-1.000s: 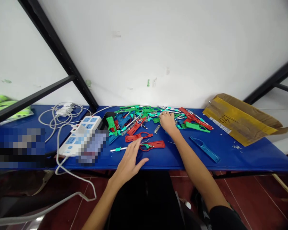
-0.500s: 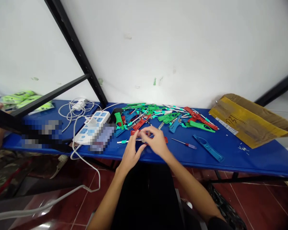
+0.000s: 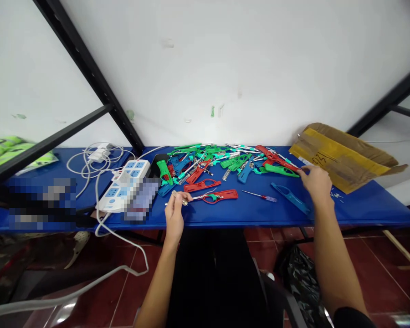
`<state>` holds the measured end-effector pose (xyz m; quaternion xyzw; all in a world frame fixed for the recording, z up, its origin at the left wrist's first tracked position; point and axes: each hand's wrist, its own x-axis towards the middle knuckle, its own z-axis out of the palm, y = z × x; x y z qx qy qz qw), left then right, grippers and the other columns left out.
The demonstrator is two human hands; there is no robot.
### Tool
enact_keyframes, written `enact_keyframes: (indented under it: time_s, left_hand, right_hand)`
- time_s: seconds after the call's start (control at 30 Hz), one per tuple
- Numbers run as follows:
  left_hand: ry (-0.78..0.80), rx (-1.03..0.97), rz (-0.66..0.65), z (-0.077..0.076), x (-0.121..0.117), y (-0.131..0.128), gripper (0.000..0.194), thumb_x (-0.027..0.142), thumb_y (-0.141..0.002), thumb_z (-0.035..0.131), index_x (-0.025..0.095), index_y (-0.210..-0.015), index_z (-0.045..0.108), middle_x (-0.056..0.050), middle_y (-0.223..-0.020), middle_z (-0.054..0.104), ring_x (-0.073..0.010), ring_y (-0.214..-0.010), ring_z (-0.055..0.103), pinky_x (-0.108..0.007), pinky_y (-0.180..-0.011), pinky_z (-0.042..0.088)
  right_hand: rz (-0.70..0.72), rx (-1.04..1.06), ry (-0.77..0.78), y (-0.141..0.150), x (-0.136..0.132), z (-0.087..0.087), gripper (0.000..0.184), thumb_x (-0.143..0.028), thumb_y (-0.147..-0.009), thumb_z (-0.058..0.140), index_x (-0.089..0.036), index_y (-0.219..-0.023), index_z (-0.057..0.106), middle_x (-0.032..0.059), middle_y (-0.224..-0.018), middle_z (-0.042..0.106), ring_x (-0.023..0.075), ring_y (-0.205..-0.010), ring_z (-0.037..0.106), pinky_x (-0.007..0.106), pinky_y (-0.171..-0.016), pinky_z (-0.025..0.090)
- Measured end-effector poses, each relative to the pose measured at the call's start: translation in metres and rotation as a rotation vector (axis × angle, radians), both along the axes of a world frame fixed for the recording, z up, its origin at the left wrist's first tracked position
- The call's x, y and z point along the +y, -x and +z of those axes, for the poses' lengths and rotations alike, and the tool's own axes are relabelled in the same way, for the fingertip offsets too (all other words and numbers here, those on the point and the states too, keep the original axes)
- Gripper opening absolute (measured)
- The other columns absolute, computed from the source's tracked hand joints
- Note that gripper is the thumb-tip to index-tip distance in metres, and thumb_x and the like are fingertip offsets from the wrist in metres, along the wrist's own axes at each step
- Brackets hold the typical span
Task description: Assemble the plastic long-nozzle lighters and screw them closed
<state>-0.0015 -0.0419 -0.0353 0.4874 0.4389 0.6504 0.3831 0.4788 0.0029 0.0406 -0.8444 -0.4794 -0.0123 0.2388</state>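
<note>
My left hand (image 3: 175,213) is closed in a pinch on a small clear-and-pale piece (image 3: 180,198), its exact kind too small to make out. Beside those fingers lies an opened red long-neck lighter half (image 3: 227,195), with a metal rod and green part in it. Another red casing half (image 3: 200,185) rests just behind. Off to the right, my right hand (image 3: 316,182) has its fingers closed at the tip of a red lighter (image 3: 275,157) on the pile's right end; the fingertips partly hide the contact.
A heap of green, blue and red lighter parts (image 3: 232,161) lies along the wall. A screwdriver (image 3: 259,196) and a blue casing half (image 3: 290,199) lie in front. A cardboard box (image 3: 341,157) stands right; a power strip (image 3: 125,184) and cables lie left.
My hands have parted: the right has reached far right to the red lighter's tip, the left has shifted slightly left with the small piece. The red lighter half between them is now uncovered.
</note>
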Motion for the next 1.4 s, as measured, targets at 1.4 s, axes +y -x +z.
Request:
enact_keyframes:
  time_s: [1.4]
  left_hand:
    - [0.084,0.043,-0.109,0.004,0.009,0.001,0.045,0.058,-0.094,0.079,0.021,-0.117,0.066,0.002,-0.075,0.071,-0.0174,-0.077,0.070,-0.032,-0.084,0.056]
  right_hand:
    - [-0.163,-0.088,-0.033,-0.080,-0.032,-0.037,0.030,-0.035,-0.109,0.063,-0.017,-0.132,0.071,0.0145,-0.134,0.072,0.0263,-0.118,0.068,0.046,-0.105,0.054]
